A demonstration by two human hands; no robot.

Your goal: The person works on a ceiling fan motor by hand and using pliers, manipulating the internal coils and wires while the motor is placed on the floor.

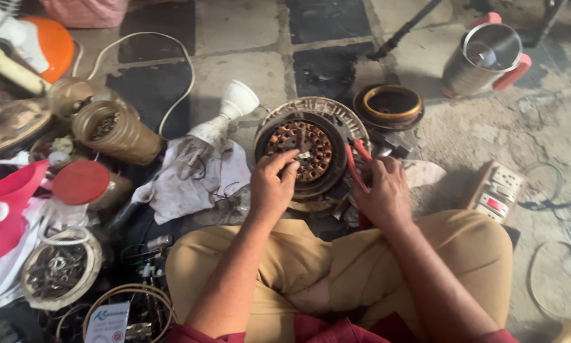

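Left hand (274, 184): fingers pinched together on the copper windings of the stator (305, 151); whether they grip a wire, cannot tell
Right hand (382, 190): curled loosely, resting at the stator's right edge beside a red wire (355, 166)
Stator: round, dark rim, lying flat on the floor (552, 121) just ahead of the person's crossed legs
Nearby: white cloth (190, 181) to the left; steel jar (482, 60) well apart, far right; socket board (498, 190) near the right knee

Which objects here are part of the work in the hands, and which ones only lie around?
In use:
left hand
right hand
round motor with copper windings
red-handled pliers

Lying about:
steel jar
switch box
white cloth
red lid
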